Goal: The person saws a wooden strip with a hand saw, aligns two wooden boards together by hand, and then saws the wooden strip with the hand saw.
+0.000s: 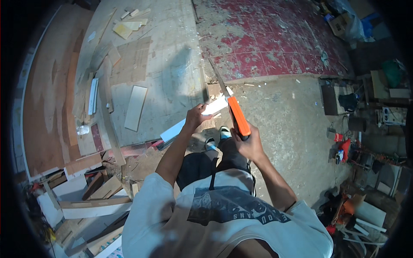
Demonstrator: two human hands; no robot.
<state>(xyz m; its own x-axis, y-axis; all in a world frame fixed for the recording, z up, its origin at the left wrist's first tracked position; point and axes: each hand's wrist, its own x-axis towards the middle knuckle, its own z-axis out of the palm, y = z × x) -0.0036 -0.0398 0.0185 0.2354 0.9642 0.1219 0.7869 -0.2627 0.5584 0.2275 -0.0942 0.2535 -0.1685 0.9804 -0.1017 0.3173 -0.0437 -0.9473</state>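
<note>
So the right hand [251,144] is wrapped around the orange handle of a saw [239,116], and the left hand [198,117] has a grip on a narrow white board [174,130], a bit apart from the other. The board's far end is right by the saw, can't tell if the blade's touching, and a loose pale plank [136,108] lies off to the left.

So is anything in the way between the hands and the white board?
Nothing that I can see between the left hand and the white board: that hand is right on it. The right hand holds the saw's orange handle, with the blade by the board's far end; I can't tell whether they touch.
</note>
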